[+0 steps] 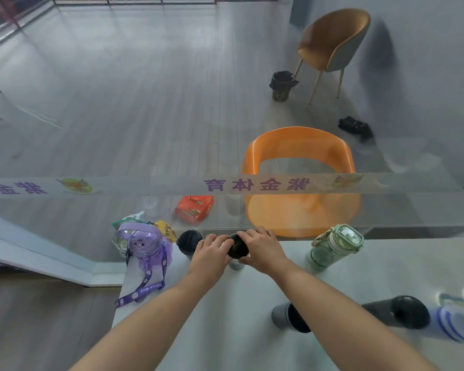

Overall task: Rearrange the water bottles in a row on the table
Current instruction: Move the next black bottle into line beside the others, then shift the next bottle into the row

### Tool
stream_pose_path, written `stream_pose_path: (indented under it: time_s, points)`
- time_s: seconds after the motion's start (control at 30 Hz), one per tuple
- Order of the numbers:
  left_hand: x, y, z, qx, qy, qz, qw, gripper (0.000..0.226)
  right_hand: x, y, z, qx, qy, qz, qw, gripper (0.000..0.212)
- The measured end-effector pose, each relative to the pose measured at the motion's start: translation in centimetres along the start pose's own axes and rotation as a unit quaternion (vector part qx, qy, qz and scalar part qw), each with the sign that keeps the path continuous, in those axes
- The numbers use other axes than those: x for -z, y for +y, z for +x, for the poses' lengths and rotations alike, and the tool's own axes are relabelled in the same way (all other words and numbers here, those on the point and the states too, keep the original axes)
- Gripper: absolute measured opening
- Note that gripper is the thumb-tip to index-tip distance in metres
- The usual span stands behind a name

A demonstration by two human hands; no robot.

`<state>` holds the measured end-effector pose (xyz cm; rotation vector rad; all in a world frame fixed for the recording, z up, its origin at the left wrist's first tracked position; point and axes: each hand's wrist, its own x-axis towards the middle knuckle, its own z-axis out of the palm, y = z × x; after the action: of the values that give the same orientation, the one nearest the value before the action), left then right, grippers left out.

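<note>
Both hands grip one black-lidded bottle [236, 247] at frame centre, near the far edge of the tabletop [225, 317]: left hand [212, 253] and right hand [263, 249] closed around its lid from either side. A second black-lidded bottle [189, 241] stands just left; a purple bottle [145, 247] further left; a green bottle [335, 246] to the right. Two dark bottles [402, 311] lie at lower right.

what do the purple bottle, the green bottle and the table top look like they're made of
Purple bottle: likely clear tinted plastic, glossy; light passes through the body, and a fabric-looking printed strap hangs from it.
Green bottle: translucent pale green plastic by the look, with an opaque lid that catches a highlight.
Table: smooth, matte pale grey surface with only soft shadows; laminate or painted board, cannot tell which.
</note>
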<state>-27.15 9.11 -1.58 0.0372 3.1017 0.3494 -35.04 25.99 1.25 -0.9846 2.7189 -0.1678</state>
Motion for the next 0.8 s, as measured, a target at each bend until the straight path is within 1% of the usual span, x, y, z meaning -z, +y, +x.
stream_pose_path:
  time_s: [0.1, 0.17, 0.27, 0.3, 0.33, 0.43, 0.5, 0.57, 0.67, 0.7, 0.73, 0.8]
  points:
    - [0.2, 0.1, -0.3, -0.004, 0.006, -0.003, 1.0, 0.045, 0.2, -0.1, -0.5, -0.01, -0.007, 0.012, 1.0, 0.075]
    - [0.6, 0.5, -0.6, -0.017, 0.023, -0.012, 1.0, 0.045, 0.8, 0.3, -1.2, -0.022, -0.012, 0.03, 0.999, 0.08]
    - [0.8, 1.5, -1.0, -0.109, 0.062, -0.045, 0.991, 0.029, 2.5, 1.5, -3.4, -0.045, -0.027, 0.049, 0.997, 0.071]
    - [0.8, 1.9, -1.0, -0.135, 0.062, -0.053, 0.987, 0.023, 3.3, 1.9, -4.4, -0.055, -0.04, 0.047, 0.997, 0.068]
    - [0.8, 2.5, -1.0, -0.154, 0.049, -0.057, 0.985, 0.021, 4.0, 2.4, -5.5, -0.069, -0.054, 0.045, 0.995, 0.066]
    - [1.4, 5.2, -1.3, -0.176, 0.01, -0.068, 0.982, 0.016, 4.9, 3.6, -9.1, -0.121, -0.082, 0.051, 0.988, 0.066]
    - [1.9, 7.4, -1.9, -0.199, -0.013, -0.091, 0.976, 0.012, 4.7, 4.2, -11.7, -0.159, -0.091, 0.065, 0.981, 0.072]
    - [2.1, 9.3, -2.5, -0.224, -0.043, -0.097, 0.969, 0.019, 4.3, 4.5, -14.5, -0.184, -0.112, 0.067, 0.974, 0.081]
    - [1.7, 11.2, -3.7, -0.252, -0.083, -0.129, 0.956, 0.029, 3.4, 4.6, -18.0, -0.188, -0.155, 0.049, 0.969, 0.088]
    - [1.6, 11.5, -4.2, -0.262, -0.09, -0.14, 0.951, 0.032, 3.3, 4.4, -18.7, -0.184, -0.163, 0.045, 0.968, 0.088]
    - [1.3, 11.5, -4.7, -0.274, -0.092, -0.147, 0.946, 0.035, 3.0, 4.3, -19.3, -0.179, -0.165, 0.042, 0.969, 0.082]
    - [0.9, 11.5, -5.3, -0.294, -0.101, -0.152, 0.938, 0.042, 2.6, 4.0, -19.7, -0.169, -0.157, 0.043, 0.972, 0.066]
